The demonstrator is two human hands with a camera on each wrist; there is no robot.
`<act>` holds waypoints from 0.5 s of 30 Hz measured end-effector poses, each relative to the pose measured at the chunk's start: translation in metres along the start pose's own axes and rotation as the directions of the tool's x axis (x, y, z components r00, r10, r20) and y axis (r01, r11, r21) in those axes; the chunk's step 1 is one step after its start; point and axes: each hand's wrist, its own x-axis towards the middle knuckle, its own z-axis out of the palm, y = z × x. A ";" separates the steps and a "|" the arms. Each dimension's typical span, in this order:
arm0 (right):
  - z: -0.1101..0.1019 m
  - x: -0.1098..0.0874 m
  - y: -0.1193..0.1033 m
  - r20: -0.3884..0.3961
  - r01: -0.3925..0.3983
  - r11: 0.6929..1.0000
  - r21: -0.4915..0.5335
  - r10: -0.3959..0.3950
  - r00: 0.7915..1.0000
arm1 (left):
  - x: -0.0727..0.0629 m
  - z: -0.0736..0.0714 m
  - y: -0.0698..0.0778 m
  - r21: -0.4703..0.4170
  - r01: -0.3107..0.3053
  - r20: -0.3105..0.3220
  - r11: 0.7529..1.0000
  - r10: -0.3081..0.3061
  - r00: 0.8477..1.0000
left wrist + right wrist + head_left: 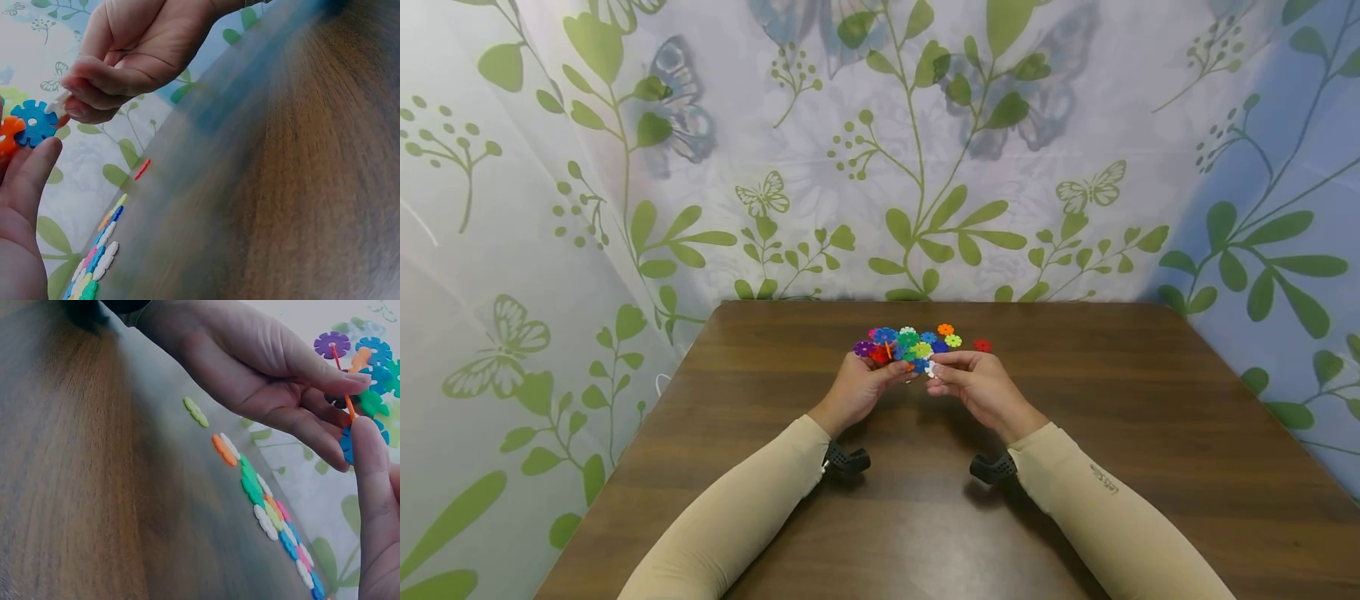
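Note:
Just above the table, my left hand point(859, 387) grips a cluster of joined flower-shaped plastic discs. A blue disc point(35, 124) and an orange disc point(9, 134) show beyond the left thumb in the left wrist view. Purple point(331, 345) and green discs point(374, 404) of the cluster stick out past the left fingers in the right wrist view. My right hand point(976, 387) pinches a white disc point(931, 369) between thumb and fingers, right at the edge of the blue disc. The fingers partly hide the white disc.
Loose flower discs lie on the brown wooden table point(895, 533) beyond the hands, among them a red disc point(982, 345) at the right and an orange disc point(945, 329). A curtain point(880, 192) printed with leaves and butterflies hangs behind the table.

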 end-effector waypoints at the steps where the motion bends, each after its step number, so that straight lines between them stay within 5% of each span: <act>1: 0.000 -0.001 -0.001 0.003 0.000 1.000 -0.003 0.000 1.000 | 0.000 0.000 0.000 0.007 -0.002 0.006 1.000 0.002 1.000; 7: 0.003 -0.004 -0.003 0.025 0.005 1.000 -0.021 -0.005 1.000 | 0.000 0.000 0.003 -0.011 0.003 0.027 1.000 -0.003 1.000; 12: 0.001 0.001 0.000 0.103 0.065 0.988 -0.137 -0.051 0.993 | 0.004 -0.005 0.008 -0.057 -0.003 -0.044 0.998 0.000 0.999; 14: -0.002 0.005 0.003 0.137 0.134 0.952 -0.276 -0.099 0.986 | 0.007 -0.009 0.009 -0.073 -0.026 -0.108 0.997 0.018 0.994; 15: -0.004 0.007 0.005 0.157 0.178 0.907 -0.381 -0.127 0.979 | 0.008 -0.011 0.009 -0.079 -0.040 -0.142 0.996 0.029 0.989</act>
